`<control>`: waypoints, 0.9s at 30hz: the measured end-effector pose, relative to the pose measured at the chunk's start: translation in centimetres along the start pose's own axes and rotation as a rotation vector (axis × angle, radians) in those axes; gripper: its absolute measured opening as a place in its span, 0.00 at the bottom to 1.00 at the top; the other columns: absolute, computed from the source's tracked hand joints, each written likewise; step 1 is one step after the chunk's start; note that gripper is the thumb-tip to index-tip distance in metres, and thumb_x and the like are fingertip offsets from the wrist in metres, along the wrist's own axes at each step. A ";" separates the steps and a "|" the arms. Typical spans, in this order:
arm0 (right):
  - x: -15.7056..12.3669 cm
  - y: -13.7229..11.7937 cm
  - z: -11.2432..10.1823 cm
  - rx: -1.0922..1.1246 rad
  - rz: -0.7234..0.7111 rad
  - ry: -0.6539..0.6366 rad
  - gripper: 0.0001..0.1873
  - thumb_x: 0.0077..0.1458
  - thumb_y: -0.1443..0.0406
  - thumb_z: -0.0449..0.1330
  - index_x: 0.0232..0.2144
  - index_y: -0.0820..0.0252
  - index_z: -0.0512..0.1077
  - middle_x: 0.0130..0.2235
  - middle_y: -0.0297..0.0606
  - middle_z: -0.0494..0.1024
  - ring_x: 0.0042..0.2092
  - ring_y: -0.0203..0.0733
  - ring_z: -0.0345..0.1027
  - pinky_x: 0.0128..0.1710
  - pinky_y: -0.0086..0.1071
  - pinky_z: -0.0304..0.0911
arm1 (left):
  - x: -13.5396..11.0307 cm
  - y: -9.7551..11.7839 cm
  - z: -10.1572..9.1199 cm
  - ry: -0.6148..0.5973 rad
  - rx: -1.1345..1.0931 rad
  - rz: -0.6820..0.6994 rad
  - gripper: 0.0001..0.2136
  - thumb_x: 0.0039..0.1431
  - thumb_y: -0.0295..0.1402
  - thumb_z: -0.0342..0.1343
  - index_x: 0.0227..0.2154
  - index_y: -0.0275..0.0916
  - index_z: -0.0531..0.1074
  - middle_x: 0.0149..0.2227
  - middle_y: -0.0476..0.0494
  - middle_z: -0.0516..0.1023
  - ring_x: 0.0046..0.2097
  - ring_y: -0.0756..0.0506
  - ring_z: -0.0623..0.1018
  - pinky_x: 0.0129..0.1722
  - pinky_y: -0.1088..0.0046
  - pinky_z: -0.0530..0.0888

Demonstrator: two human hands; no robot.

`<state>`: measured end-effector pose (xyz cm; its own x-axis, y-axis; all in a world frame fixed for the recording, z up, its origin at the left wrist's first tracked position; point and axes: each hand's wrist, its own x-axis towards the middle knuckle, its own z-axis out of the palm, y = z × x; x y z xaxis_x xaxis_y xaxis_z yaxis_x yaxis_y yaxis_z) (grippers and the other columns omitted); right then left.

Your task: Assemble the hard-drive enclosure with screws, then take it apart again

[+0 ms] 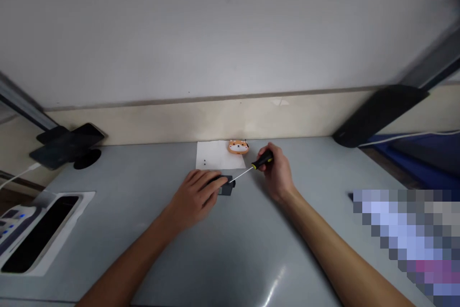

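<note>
My left hand is closed over a small dark grey box-shaped device, pressing it to the grey table. The hand hides the device's left part, and a black knob-like bit shows at its right end. In my right hand is a screwdriver with a black and yellow handle. Its thin shaft slants down to the left, and the tip meets the device's top near my left fingertips. Whether the tip sits in a screw is too small to tell. Behind the device lies a white paper sheet with tiny dark bits, perhaps screws.
An orange animal-face case rests on the paper's right side. Left are a phone on a stand, a dark-topped tray and a white device with blue lights. A black cylinder leans at the back right; a pixelated patch covers the right edge.
</note>
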<state>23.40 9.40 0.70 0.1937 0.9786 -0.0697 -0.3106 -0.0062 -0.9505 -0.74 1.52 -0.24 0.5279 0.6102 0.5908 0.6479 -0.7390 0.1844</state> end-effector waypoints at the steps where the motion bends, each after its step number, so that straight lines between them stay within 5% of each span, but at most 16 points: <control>1: -0.1 -0.1 0.0 -0.001 0.004 0.000 0.18 0.60 0.52 0.59 0.25 0.57 0.72 0.24 0.32 0.68 0.23 0.33 0.55 0.24 0.33 0.50 | 0.0 0.0 0.0 0.003 -0.001 -0.002 0.20 0.68 0.22 0.51 0.60 0.42 0.67 0.56 0.42 0.77 0.55 0.44 0.76 0.55 0.62 0.71; 27: 0.1 0.2 -0.2 -0.025 -0.025 -0.003 0.18 0.59 0.51 0.59 0.25 0.57 0.72 0.25 0.33 0.69 0.23 0.34 0.56 0.23 0.33 0.50 | -0.3 -0.2 -0.1 -0.042 -0.071 -0.024 0.22 0.67 0.21 0.50 0.60 0.47 0.69 0.58 0.43 0.74 0.58 0.43 0.74 0.57 0.59 0.70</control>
<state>23.52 9.45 0.48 0.1981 0.9792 -0.0449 -0.2825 0.0131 -0.9592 -1.10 1.49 -0.44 0.5359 0.6387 0.5522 0.6213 -0.7412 0.2542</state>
